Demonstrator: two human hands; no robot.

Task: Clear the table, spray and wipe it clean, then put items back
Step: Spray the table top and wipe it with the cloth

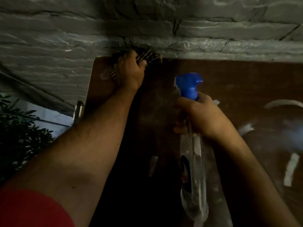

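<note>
The dark brown table (pixel 237 82) fills the middle and right of the dim head view. My left hand (pixel 131 71) is stretched to the table's far left corner, by the wall, and grips a striped cloth (pixel 150 56) pressed on the surface. My right hand (pixel 201 115) holds a clear spray bottle (pixel 195 164) by the neck. Its blue trigger head (pixel 188 85) points away from me, over the table's middle. Pale streaks (pixel 291 167) show on the table's right part.
A grey stone-pattern wall (pixel 147 27) runs right behind the table's far edge. A leafy plant (pixel 18 133) stands to the left, below table height, beside a metal frame piece (pixel 77 112) at the table's left edge.
</note>
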